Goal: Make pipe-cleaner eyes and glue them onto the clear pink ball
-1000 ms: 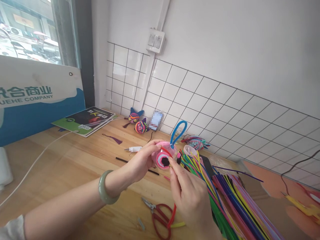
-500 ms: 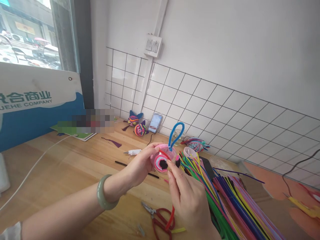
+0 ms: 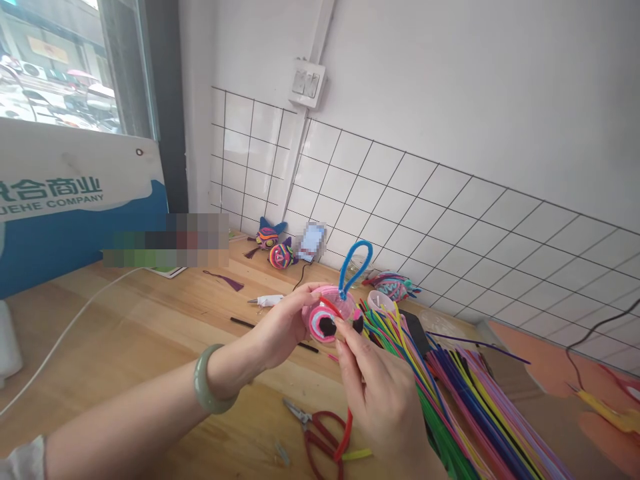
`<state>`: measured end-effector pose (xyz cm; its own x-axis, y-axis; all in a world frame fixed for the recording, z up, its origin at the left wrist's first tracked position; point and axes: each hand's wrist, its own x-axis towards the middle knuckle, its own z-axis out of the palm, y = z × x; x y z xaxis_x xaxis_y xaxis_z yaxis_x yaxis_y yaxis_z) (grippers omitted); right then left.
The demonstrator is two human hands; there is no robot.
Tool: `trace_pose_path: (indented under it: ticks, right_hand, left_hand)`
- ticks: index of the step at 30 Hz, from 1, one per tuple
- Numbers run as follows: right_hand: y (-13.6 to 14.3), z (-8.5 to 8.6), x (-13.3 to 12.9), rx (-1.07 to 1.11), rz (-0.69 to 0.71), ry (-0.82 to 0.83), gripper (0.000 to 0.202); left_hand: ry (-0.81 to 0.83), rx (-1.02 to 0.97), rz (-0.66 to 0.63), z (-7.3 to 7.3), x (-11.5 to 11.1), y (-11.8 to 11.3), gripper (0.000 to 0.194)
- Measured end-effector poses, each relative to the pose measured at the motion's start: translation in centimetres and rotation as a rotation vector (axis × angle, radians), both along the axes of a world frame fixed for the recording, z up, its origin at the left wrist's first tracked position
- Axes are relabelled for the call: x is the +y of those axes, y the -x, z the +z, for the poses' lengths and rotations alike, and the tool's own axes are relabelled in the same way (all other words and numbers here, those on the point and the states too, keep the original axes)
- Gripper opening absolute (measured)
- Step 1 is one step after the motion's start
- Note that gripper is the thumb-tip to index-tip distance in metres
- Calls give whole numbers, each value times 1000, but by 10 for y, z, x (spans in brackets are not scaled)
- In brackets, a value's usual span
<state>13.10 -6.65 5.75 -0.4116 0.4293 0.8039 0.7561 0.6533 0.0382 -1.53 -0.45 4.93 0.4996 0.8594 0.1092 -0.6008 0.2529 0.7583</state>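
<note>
A pink pipe-cleaner figure with ringed black eyes and a blue pipe-cleaner loop standing up from its top is gripped at its left side by my left hand. My right hand is closed, its thumb and index finger pinching a red pipe cleaner against the front of the figure. One end of the red strip lies across the figure's upper face, and the rest hangs below my right hand. The fingertips cover part of the right eye area. Red-handled scissors lie on the table below.
Bundles of coloured pipe cleaners spread over the right side. Behind are finished figures, a phone, a glass jar and a white-tipped glue gun. A purple tassel lies left; a wire grid stands against the wall.
Both hands stay on the figure in nearly the same pose, with the red pipe cleaner still pinched. The camera view has shifted very slightly.
</note>
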Motion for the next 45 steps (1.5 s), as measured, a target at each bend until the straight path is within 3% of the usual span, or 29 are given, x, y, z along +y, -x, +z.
trace_pose_path:
  ticks: [24,45]
  right_hand:
    - [-2,-2,0,10,16,65,38]
    - [2,3,-2,106,17,112,29]
  left_hand:
    - [15,-19,-4,3,0,0,26]
    - [44,-46,-10,2,-2,-1,25]
